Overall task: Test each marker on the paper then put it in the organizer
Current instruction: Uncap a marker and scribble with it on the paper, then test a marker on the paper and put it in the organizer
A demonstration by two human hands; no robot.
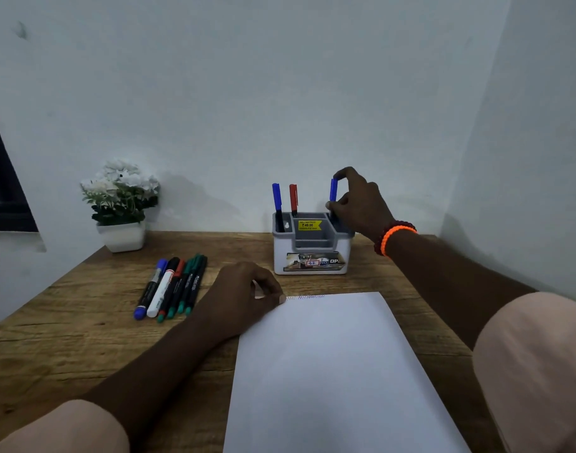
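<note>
A: R hand (355, 204) pinching blue marker (333, 190), upright over organizer's (311, 248) right slot?
B: Yep. Lower straight, then let go. Your L hand (244, 291), fingers curled, pins paper (332, 371) on desk (84, 338).

Right hand (358, 204) raised, pinching; left hand (244, 289) curled, resting.

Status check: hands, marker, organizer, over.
Right hand pinching blue marker into organizer, right slot. Left hand resting on paper corner. Loose markers wait at left. Nothing in the way.
</note>
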